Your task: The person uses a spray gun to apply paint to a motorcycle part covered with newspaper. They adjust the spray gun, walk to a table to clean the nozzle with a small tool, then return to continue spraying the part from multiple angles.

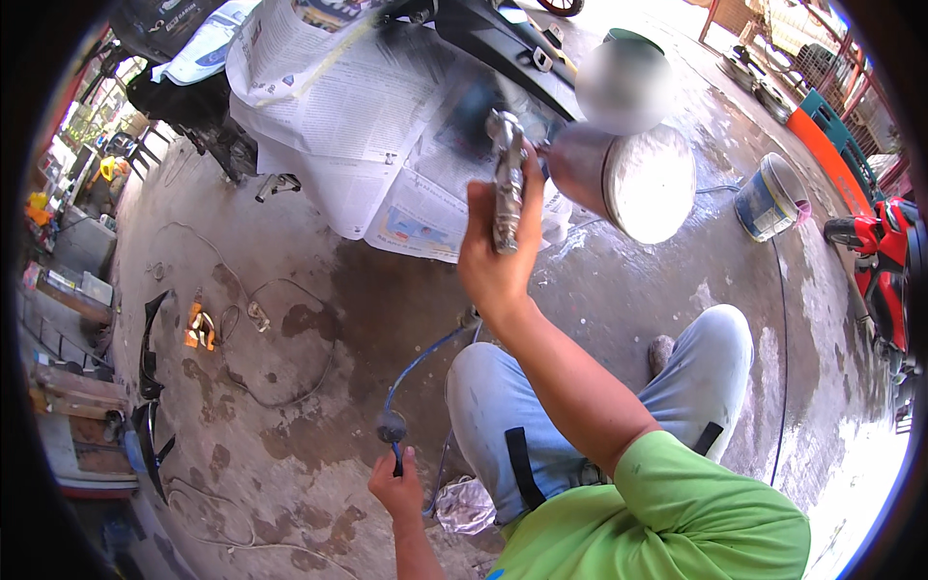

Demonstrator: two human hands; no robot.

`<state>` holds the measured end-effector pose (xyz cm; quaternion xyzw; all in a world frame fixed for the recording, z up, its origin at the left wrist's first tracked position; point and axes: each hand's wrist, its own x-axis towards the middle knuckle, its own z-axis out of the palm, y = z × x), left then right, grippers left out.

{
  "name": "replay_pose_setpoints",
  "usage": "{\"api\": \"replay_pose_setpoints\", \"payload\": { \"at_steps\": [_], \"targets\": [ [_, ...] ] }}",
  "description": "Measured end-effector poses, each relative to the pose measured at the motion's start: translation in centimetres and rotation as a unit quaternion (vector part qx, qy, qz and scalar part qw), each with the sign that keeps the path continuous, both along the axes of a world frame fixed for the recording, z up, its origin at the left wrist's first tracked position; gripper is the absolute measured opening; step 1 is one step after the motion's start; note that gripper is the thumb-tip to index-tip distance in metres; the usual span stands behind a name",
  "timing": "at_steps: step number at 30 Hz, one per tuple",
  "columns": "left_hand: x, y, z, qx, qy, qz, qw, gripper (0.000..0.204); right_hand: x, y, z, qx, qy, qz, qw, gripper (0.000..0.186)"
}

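Observation:
In my right hand [501, 261] is a metal spray gun [508, 184], its grip wrapped by my fingers. A large round silver-grey paint cup [585, 172] with a whitish end sticks out from the gun's right side. Beyond the nozzle lie newspaper sheets [338, 145], dark with overspray near a black body panel [512, 48] of a motorcycle. Low on the left, my left hand [398, 488] is closed around a blue air hose [411, 362], just below a dark round fitting [391, 427]. The hose runs up toward the gun behind my right arm.
A paint-stained bucket [766, 198] stands at right, near a red motorcycle [884, 271]. Cables [275, 401] loop over the stained concrete floor, by an orange-and-white object [200, 329] and black curved parts [150, 358]. A crumpled silvery bag [466, 505] lies beside my leg.

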<state>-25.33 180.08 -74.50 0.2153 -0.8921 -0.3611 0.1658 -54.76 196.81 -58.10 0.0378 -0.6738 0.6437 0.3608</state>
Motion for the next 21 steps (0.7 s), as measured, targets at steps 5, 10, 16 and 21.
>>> {"api": "replay_pose_setpoints", "payload": {
  "at_steps": [5, 10, 16, 21],
  "targets": [
    [-0.6, 0.2, -0.3, -0.003, 0.016, 0.006, 1.000, 0.014, -1.4, -0.4, 0.3, 0.029, 0.053, -0.044, 0.997, 0.059],
    [-0.5, 0.5, -0.8, 0.010, 0.010, -0.003, 1.000, 0.014, -0.8, 0.7, -2.3, 0.050, 0.031, -0.140, 0.988, 0.061],
    [-0.1, 0.6, -1.4, 0.000, 0.028, -0.010, 1.000, 0.015, -0.7, -0.5, -2.2, 0.107, 0.045, -0.108, 0.987, 0.069],
    [-0.6, 0.8, 0.1, 0.014, 0.018, 0.012, 1.000, 0.015, -4.2, -3.5, 0.8, 0.050, 0.078, -0.018, 0.996, 0.063]
  ]
}}
